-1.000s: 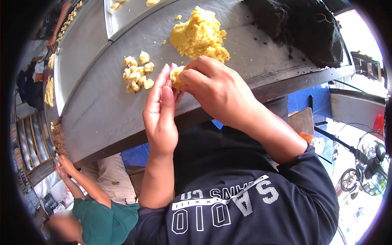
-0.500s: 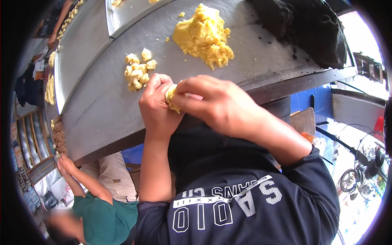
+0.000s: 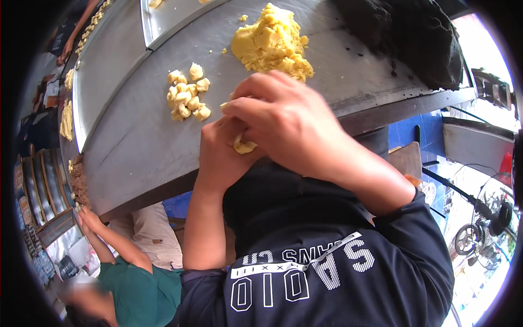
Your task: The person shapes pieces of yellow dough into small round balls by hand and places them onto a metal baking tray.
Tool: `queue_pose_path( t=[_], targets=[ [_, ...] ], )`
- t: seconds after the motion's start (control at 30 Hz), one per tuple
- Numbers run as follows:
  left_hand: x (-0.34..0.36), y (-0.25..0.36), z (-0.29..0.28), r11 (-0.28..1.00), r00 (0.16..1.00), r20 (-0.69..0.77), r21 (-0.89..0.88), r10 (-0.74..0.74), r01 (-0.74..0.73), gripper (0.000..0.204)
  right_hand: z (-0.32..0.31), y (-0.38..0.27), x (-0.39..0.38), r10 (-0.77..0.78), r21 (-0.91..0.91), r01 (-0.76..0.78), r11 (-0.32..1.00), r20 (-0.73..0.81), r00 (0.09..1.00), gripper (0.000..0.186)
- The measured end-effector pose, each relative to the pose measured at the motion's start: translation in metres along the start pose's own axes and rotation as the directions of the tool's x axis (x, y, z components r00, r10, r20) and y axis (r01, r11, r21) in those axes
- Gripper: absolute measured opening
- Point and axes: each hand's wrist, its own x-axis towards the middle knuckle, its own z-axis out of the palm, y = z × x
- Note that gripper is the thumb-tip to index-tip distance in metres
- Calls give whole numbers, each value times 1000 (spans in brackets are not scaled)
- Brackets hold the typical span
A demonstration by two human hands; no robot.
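Note:
My left hand (image 3: 222, 155) is closed around a lump of soft yellow dough (image 3: 244, 145), part of which bulges out beside the thumb. Bent over it from the right, my right hand (image 3: 291, 117) presses its curled fingers to the same dough. A pale bit shows at the right fingertips, and the rest of the lump is hidden between the hands. Just beyond my left hand, small pale dough pieces (image 3: 185, 98) lie in a loose cluster on the grey metal tabletop (image 3: 136, 131). A crumbly mound of yellow dough (image 3: 269, 43) sits behind my right hand.
A large dark mass (image 3: 403, 43) covers the table's far right corner. Metal trays (image 3: 111, 82) stand at the left and back. A co-worker in a green shirt (image 3: 141, 294) works at the table's left end, near a brown crumbly heap (image 3: 79, 182).
Both hands have shifted slightly right, away from the dough pieces. My right hand has turned and come up over the left, covering more of it. The front piece of the cluster now shows.

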Motion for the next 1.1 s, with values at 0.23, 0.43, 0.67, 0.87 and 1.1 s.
queue_pose_path(
  t=[0.23, 0.43, 0.67, 0.87, 1.1],
  targets=[
    [-8, 0, -16, 722, 941, 203, -604, -271, 338, 45, -33, 51, -22, 130, -416, -124, 901, -16, 991, 12],
    [-7, 2, -14, 755, 971, 143, -611, -191, 238, 43, -41, 32, -36, 149, -225, -129, 966, 70, 986, 9],
    [-11, -16, -13, 738, 990, 109, -659, -91, 141, 63, -42, 47, -44, 111, -128, -94, 987, 134, 985, 3],
    [-1, -5, -20, 703, 954, 211, -645, -213, 300, 47, -17, 40, -27, -35, -94, 37, 995, 23, 999, 15],
    [-5, 1, -10, 781, 994, 81, -614, -80, 113, 21, -25, 43, -27, 54, -86, -56, 995, -16, 998, 12]
  ],
)
